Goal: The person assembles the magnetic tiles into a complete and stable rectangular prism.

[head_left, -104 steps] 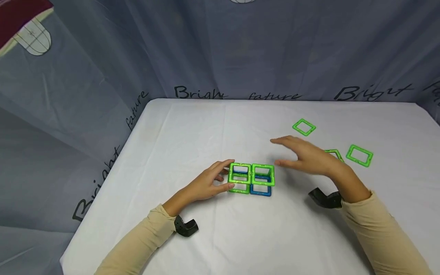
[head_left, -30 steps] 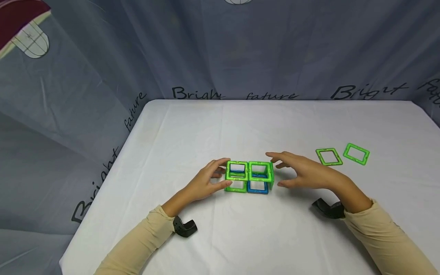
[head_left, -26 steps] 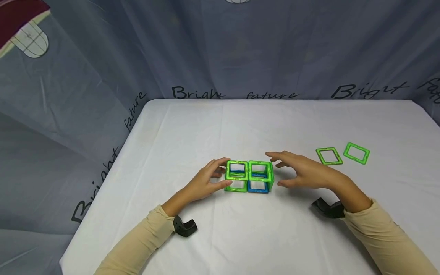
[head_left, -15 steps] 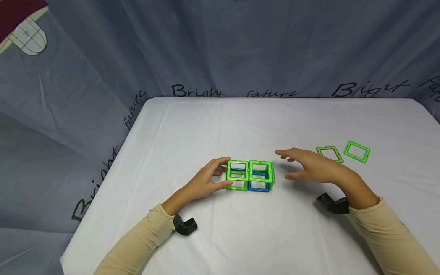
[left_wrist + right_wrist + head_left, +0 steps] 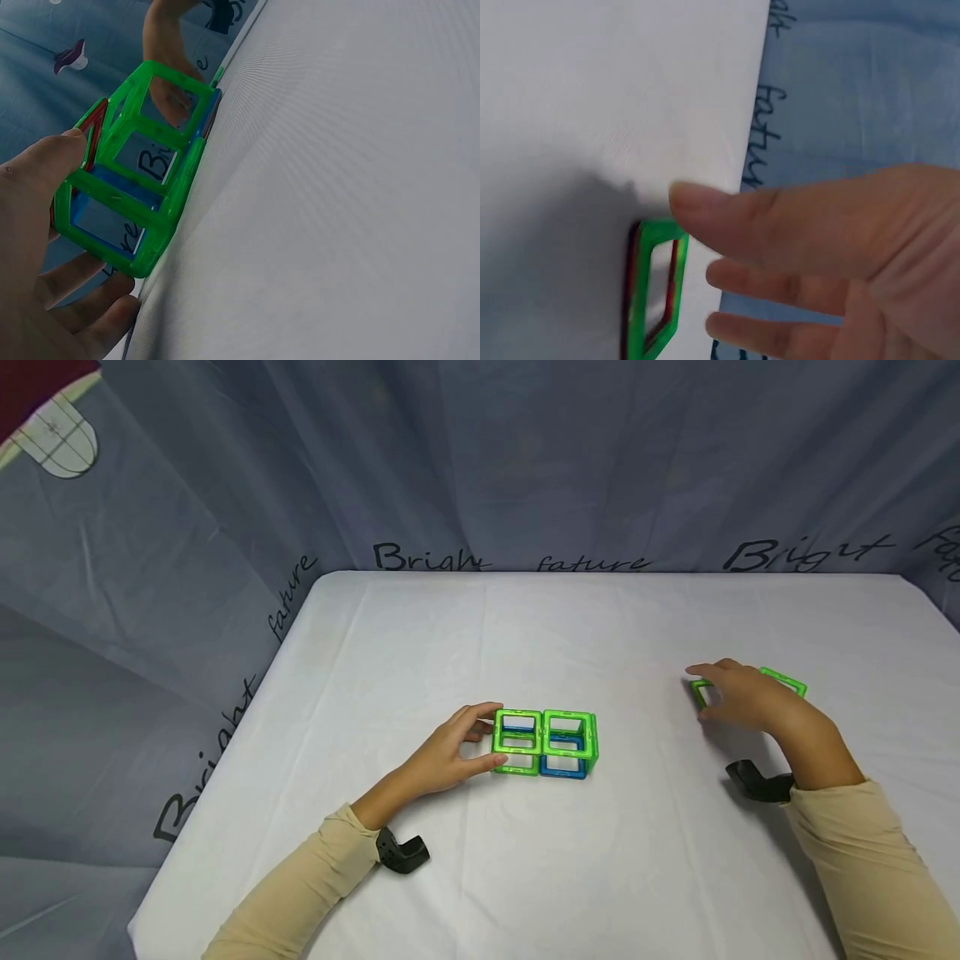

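Grey cloth (image 5: 480, 468) is hanging behind the white table (image 5: 420, 643); over its right side the right hand (image 5: 750, 695) is arching, thumb and fingers wide apart, while the left hand (image 5: 450, 758) is pinching the left end of the block (image 5: 570, 753) between thumb and fingers. Green and blue, the block is standing near mid-table. One green tile (image 5: 640, 292) is lying partly under the right hand, any touch impossible to tell, and a second tile (image 5: 783, 679) is lying just right of it, partly hidden.
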Demonstrator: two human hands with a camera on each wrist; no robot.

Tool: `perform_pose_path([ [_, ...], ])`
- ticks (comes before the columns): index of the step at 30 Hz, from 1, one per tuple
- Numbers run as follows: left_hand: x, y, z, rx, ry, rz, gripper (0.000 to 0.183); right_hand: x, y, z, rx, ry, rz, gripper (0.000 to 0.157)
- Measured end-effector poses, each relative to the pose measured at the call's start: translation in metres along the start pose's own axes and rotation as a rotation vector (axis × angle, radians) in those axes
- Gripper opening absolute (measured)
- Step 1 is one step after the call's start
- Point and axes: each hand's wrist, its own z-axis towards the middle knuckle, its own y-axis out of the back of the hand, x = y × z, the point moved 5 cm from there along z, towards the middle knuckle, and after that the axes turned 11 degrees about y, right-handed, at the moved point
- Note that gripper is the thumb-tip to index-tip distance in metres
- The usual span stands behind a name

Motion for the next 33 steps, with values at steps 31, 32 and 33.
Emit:
perform_pose_path([
  [31, 0.005, -0.001, 0.001, 0.053, 0.02, 0.006, 0.065, -0.025, 0.003, -0.002, -0.052, -0.069, -0.003, 0.058],
  [32, 0.005, -0.001, 0.001, 0.053, 0.016, 0.009, 0.064, -0.022, 0.005, -0.002, -0.06, -0.057, 0.01, 0.052],
  [33, 0.005, 0.0, 0.001, 0.055, 0.013, 0.011, 0.063, -0.019, 0.006, -0.002, -0.069, -0.042, 0.017, 0.047],
])
